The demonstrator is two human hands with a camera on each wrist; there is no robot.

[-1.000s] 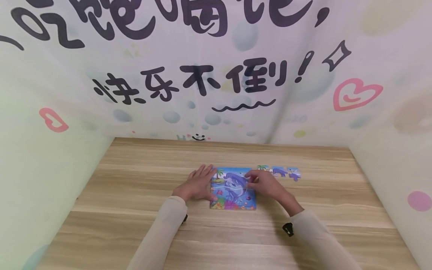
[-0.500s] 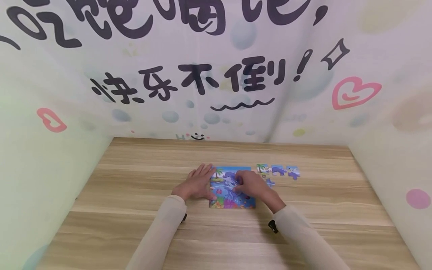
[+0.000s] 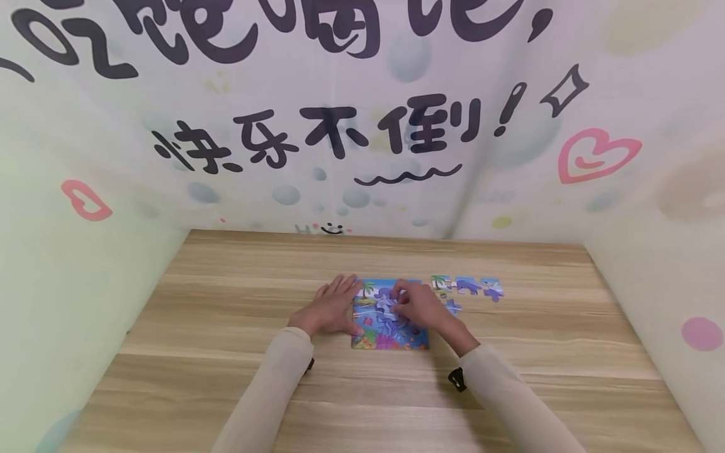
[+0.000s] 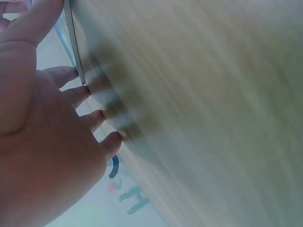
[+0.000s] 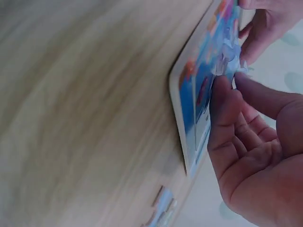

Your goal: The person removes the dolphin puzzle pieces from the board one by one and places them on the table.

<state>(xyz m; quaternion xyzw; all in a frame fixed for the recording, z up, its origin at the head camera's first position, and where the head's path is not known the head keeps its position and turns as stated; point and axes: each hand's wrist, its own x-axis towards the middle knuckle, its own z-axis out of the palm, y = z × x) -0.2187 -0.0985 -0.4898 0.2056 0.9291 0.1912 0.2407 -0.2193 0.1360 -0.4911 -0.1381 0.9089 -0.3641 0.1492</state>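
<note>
A dolphin jigsaw puzzle board (image 3: 368,324) lies flat on the table, blue with coral along its near edge. My left hand (image 3: 328,309) rests at its left side, fingers spread at the upper left and thumb on the lower left edge. In the left wrist view those fingers (image 4: 97,118) look nearly straight. Over the board's middle, my right hand (image 3: 426,308) pinches a puzzle piece (image 3: 387,306) between thumb and index finger. The right wrist view shows the fingertips close to the board (image 5: 187,94), its other fingers curled in; the pinched piece is mostly hidden there.
To the board's right, several loose puzzle pieces lie on the wooden table (image 3: 226,352): a palm-tree piece (image 3: 439,283), a purple dolphin piece (image 3: 467,286), another beyond it (image 3: 492,289) and a blue one (image 3: 453,307). Printed fabric walls (image 3: 272,207) enclose the table.
My right hand has moved left from the board's right edge to its middle and lifted a puzzle piece slightly. The blue loose piece has come into view. My left hand has stayed put.
</note>
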